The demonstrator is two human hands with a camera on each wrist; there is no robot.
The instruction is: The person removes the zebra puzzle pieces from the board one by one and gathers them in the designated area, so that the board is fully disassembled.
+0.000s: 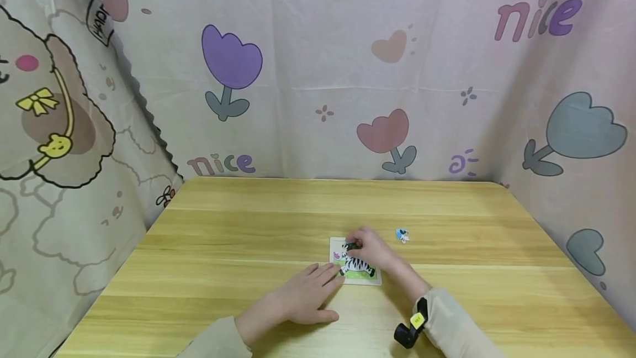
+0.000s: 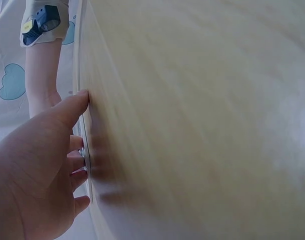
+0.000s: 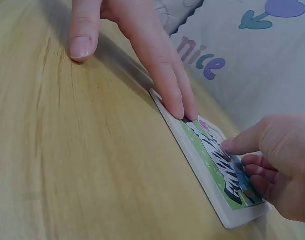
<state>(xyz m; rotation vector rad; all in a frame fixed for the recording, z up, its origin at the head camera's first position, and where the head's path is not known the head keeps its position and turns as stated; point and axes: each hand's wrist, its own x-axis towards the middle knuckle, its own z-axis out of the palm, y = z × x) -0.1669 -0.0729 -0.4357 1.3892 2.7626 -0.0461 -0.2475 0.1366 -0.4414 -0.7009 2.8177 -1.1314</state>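
A small zebra jigsaw puzzle (image 1: 355, 274) lies in its pale tray on the wooden table. My left hand (image 1: 309, 294) lies with fingers extended, its fingertips resting on the tray's left edge and the thumb spread apart. Over the upper part of the picture, my right hand (image 1: 374, 248) pinches a puzzle piece (image 1: 354, 246) between thumb and curled fingers; much of this piece is hidden. Seen from the right wrist, the thumb touches down beside the zebra's striped body. One loose blue and white puzzle piece (image 1: 402, 235) sits right of the tray.
The wooden table (image 1: 238, 225) reaches back to a patterned curtain (image 1: 308, 142), which also hangs along both sides. A black wrist camera (image 1: 409, 331) is strapped over the right sleeve.
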